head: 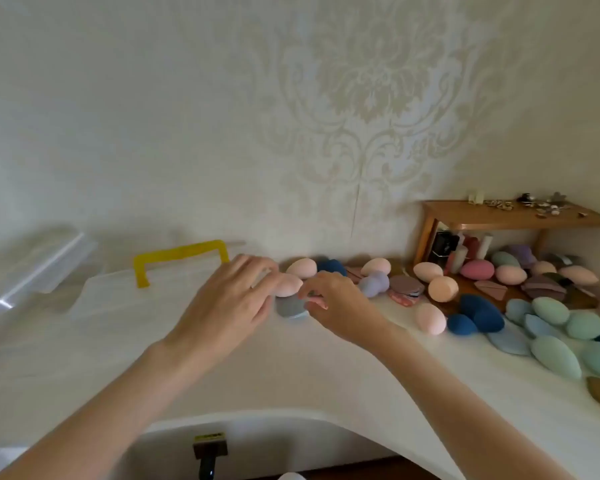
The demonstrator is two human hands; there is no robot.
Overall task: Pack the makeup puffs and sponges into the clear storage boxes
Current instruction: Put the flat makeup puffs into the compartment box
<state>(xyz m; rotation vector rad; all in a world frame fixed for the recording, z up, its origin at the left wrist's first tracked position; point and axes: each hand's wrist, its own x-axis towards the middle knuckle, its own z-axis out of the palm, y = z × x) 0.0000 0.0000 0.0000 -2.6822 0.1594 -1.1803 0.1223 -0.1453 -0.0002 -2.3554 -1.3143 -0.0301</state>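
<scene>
Head view. Both hands met over the white bench [291, 382] near the picture's centre. The left hand [232, 303], fingers loosely bent, touched a pink sponge [288, 285] with its fingertips; whether it gripped the sponge could not be told. The right hand [336, 306], at 3 o'clock of the left, had curled fingers at a grey puff [289, 307] lying flat on the bench just below the pink sponge; the grip itself was hidden. A clear box [125, 306] with a yellow handle [181, 259] stood at 9 o'clock of the hands, and a clear lid [32, 268] lay beyond it at the far left. Loose sponges and puffs in pink, peach, navy [478, 315], lilac and green [555, 355] spread from 1 to 4 o'clock. A small wooden shelf [513, 216] stood at 2 o'clock against the patterned wall.
</scene>
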